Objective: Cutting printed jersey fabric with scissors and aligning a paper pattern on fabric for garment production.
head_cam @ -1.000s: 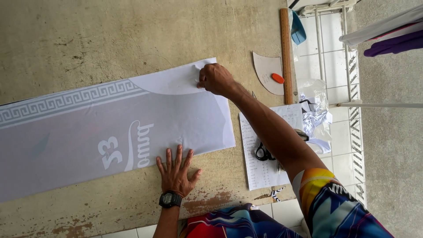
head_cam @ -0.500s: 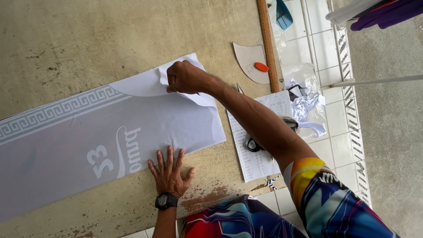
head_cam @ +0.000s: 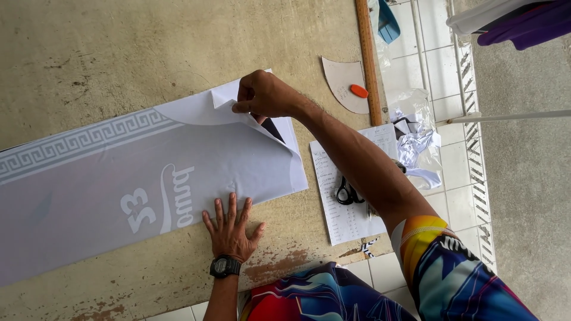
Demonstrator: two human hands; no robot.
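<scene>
Since a moment ago the right hand [head_cam: 264,95] has drawn the pinched corner of the printed grey transfer sheet [head_cam: 137,178] further back, exposing dark fabric [head_cam: 273,128] beneath, while the left hand [head_cam: 231,229], fingers spread flat, pins the sheet's near edge to the worn table [head_cam: 89,53] so it cannot slide.

1. A worn, beige concrete floor [head_cam: 107,53], mottled with dark stains, is seen across most of the view.
2. Reddish-brown patches of flaked surface [head_cam: 279,267] are shown near the lower edge.
3. A strip of white square tiles [head_cam: 443,160] (grey grout lines between them) is laid along the right.
4. A white metal grille [head_cam: 473,89] is set beside the tiles.
5. Everything is lit by even, soft daylight.
</scene>
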